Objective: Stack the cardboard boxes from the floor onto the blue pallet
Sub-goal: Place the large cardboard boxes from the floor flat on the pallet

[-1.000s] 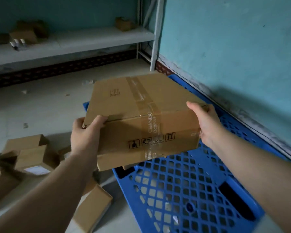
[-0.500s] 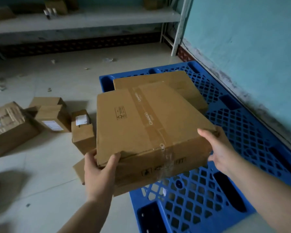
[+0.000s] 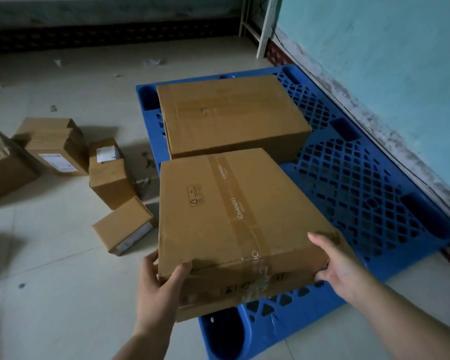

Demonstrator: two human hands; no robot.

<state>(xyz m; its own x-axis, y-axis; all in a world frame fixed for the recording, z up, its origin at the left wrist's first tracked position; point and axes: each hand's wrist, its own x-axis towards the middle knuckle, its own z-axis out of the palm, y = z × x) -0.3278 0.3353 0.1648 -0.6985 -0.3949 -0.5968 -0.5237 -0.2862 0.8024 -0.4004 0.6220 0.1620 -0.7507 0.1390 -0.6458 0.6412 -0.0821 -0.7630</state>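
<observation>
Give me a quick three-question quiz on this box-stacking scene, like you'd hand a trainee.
1. True or false: the taped box is held by both the left hand and the right hand.
2. How many boxes lie fully on the pallet, untouched by a hand?
A. none
B. one
C. three
3. Fill in: the small boxes waiting on the floor lie to the ____ of the pallet.

Key: 1 true, one hand at each near corner. 2 B, the plain box at the far end. 3 left.
</observation>
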